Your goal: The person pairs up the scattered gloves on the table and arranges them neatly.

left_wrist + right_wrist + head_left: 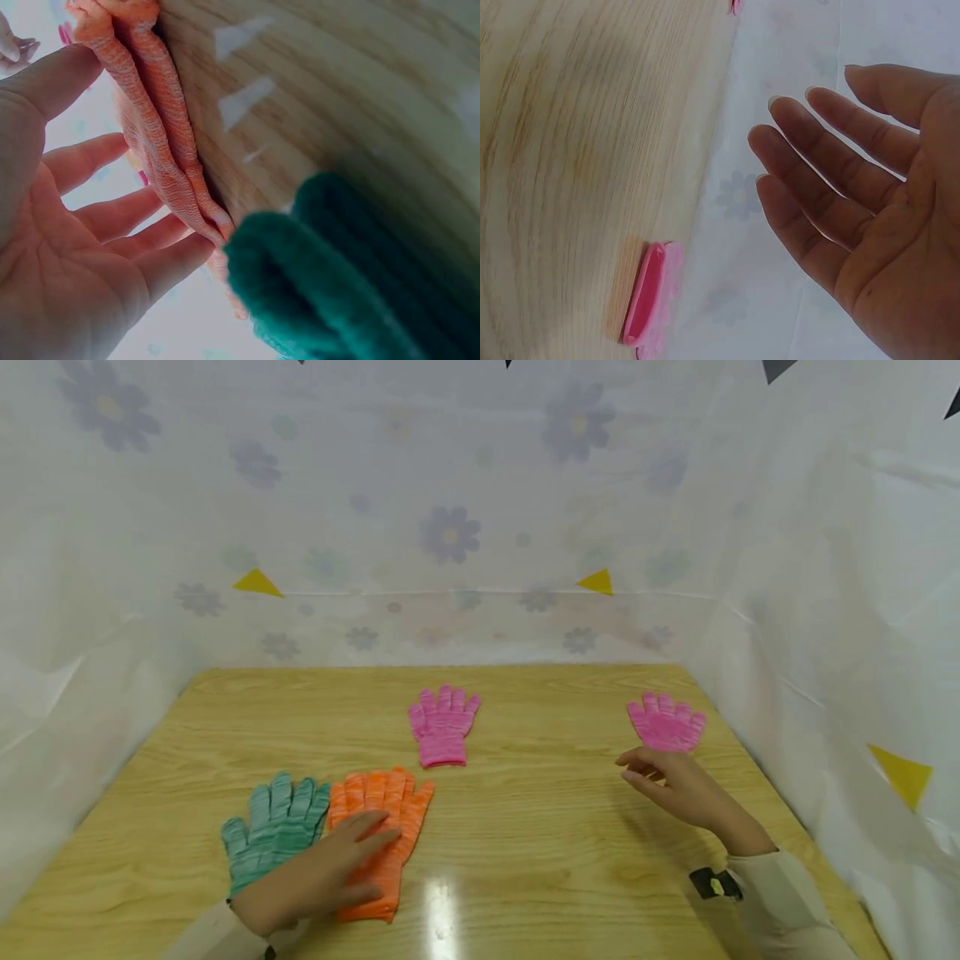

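Observation:
My left hand (322, 872) is over an orange knit glove (382, 793) with its fingers spread and fairly straight. In the left wrist view the fingertips reach the folded edge of the orange glove (161, 127). A green glove (273, 822) lies just left of the orange one, partly under my left forearm; its cuff (315, 285) is close to that wrist camera. My right hand (678, 785) hovers above the table's right side, loosely bent and holding nothing. Just beyond it a pink glove (667, 722) lies flat, its cuff end hidden in the head view.
A second pink glove (444, 727) lies at the back middle of the wooden table (525, 827). White flowered sheeting (480, 510) walls the back and both sides. Yellow triangles (596, 582) stick to it.

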`<state>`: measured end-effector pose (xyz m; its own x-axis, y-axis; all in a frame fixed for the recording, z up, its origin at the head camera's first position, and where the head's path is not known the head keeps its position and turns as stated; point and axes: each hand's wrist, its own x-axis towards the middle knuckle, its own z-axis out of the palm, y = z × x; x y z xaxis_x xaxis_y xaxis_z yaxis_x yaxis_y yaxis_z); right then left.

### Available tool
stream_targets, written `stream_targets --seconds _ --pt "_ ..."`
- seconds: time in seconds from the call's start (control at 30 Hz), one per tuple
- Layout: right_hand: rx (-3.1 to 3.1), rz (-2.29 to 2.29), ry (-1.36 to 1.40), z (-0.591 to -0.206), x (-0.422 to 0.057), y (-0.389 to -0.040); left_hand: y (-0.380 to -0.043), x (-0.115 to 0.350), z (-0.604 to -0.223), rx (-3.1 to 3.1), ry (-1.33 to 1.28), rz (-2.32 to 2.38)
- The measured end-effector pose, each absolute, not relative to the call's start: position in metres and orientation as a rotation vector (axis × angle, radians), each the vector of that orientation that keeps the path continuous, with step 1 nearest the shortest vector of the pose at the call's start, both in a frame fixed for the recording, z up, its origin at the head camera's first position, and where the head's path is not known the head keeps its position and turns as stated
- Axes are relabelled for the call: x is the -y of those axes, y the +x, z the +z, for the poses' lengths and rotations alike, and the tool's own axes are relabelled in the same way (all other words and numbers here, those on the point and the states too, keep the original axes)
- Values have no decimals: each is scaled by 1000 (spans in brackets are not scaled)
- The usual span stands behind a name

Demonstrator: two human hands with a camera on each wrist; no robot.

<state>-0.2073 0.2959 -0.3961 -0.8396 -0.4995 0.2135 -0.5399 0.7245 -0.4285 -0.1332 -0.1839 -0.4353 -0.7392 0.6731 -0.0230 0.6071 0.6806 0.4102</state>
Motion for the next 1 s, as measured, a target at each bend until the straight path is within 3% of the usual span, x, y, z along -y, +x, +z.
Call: stream_targets --seconds 1.0 --pt "2858 753 827 -399 -300 -207 -141 183 -421 -2846 1140 395"
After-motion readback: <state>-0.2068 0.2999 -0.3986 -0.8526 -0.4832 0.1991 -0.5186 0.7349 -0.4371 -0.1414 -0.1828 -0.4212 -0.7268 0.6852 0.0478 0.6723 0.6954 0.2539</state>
